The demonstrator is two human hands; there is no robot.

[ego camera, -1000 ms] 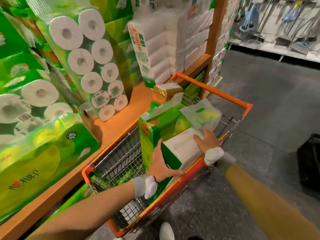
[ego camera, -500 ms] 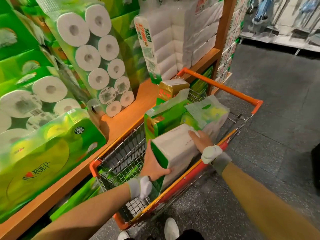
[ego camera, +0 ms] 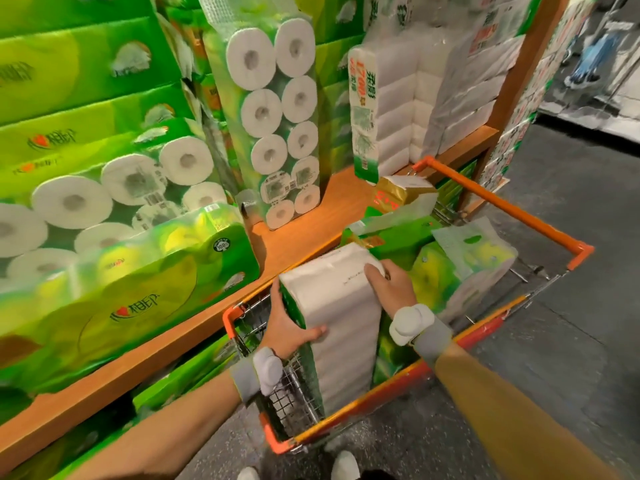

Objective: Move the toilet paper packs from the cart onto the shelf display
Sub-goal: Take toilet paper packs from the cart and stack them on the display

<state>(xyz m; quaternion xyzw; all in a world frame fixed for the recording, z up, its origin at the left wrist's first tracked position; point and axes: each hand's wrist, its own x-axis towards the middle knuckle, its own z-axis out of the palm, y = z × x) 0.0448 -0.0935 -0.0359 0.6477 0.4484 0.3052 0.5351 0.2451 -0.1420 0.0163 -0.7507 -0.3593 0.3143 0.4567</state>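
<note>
A long white paper pack with a green end (ego camera: 341, 306) stands tilted in the near part of the orange wire cart (ego camera: 505, 206). My left hand (ego camera: 289, 327) grips its left side and lower face. My right hand (ego camera: 389, 289) presses on its upper right edge. Behind it in the cart lie a green pack (ego camera: 398, 237), a pale green-and-white pack (ego camera: 474, 258) and a gold pack (ego camera: 401, 194). The wooden shelf (ego camera: 304, 233) runs along the cart's left side.
The shelf holds green roll packs (ego camera: 121, 282), a tall upright roll pack (ego camera: 277, 119) and stacked white tissue packs (ego camera: 433, 91). More green packs sit below the shelf (ego camera: 180, 372). Grey floor lies to the right (ego camera: 571, 341). My shoes show at the bottom (ego camera: 343, 467).
The white pack has risen and tipped upright out of the cart between both hands. The view has shifted closer to the shelf.
</note>
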